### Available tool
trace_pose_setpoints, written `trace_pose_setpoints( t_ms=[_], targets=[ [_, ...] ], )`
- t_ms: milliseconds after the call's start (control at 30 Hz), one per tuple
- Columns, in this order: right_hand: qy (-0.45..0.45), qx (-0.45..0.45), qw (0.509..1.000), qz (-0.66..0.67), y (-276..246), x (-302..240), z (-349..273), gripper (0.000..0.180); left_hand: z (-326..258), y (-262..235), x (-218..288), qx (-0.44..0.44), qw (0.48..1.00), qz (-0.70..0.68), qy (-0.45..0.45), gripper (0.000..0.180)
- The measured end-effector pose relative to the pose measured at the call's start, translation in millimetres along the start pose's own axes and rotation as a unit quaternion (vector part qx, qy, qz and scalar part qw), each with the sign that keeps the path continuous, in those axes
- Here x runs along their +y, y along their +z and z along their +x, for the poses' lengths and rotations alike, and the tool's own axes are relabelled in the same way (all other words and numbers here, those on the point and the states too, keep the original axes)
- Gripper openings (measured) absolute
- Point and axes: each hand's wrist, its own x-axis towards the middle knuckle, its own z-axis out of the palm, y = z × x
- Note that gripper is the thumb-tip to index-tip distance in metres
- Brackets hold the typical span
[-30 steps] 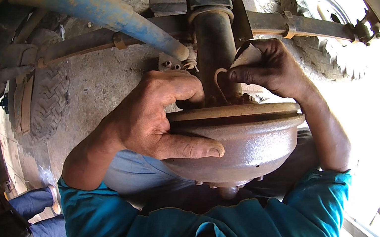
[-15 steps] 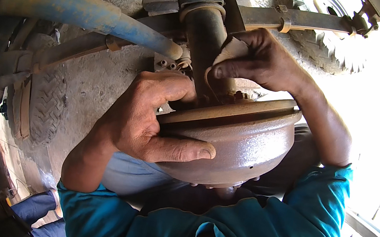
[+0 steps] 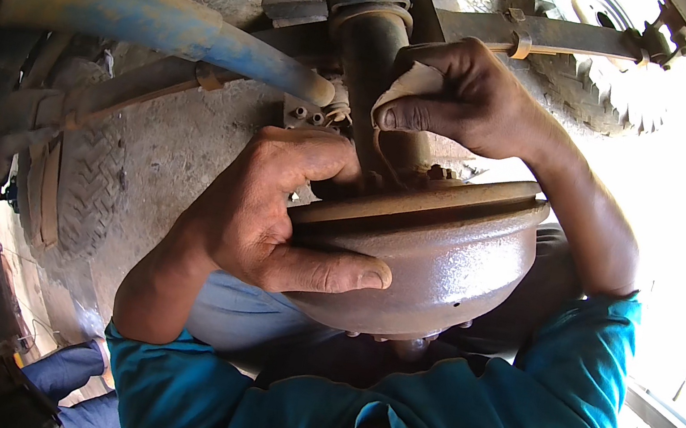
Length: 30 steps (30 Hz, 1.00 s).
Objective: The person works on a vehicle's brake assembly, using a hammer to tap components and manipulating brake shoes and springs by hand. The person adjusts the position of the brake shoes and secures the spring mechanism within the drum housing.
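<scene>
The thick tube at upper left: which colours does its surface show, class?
Blue with dusty brown patches; the tube shows best in the head view.

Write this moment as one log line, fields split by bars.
Left hand: clasping brown drum, thumb across its side | Right hand: pinching pale scrap by axle tube | Blue cylinder: left of axle tube
</scene>
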Motion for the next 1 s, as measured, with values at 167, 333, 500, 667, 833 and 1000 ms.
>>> trace_pose_setpoints(
  t_ms=[167,333,500,667,833,1000],
  targets=[
    [0.016,-0.019,0.998,-0.066,-10.4,7.2,-9.2,0.019,-2.4,0.2,0.9,0.001,1.0,0.017,-0.009,0.05],
    [-0.003,-0.002,1.0,0.008,-1.6,11.8,-1.3,0.02,-0.4,-2.5,0.7,-0.013,1.0,0.008,-0.009,0.049],
    [-0.007,-0.027,0.998,-0.056,-7.5,3.7,3.1,0.021,1.6,0.4,1.7,-0.003,1.0,0.012,-0.008,0.048],
    [0.013,-0.028,0.999,-0.042,-8.6,4.6,1.4,0.019,0.1,-0.5,0.6,-0.003,1.0,0.018,-0.002,0.047],
    [-0.038,-0.007,0.998,-0.04,-1.5,-0.3,1.5,0.021,0.2,0.2,1.4,-0.005,1.0,0.012,-0.016,0.048],
    [0.0,-0.002,0.996,-0.094,-11.3,8.9,-7.1,0.02,-0.6,-0.2,0.7,-0.001,0.999,0.033,0.009,0.048]
  ],
)
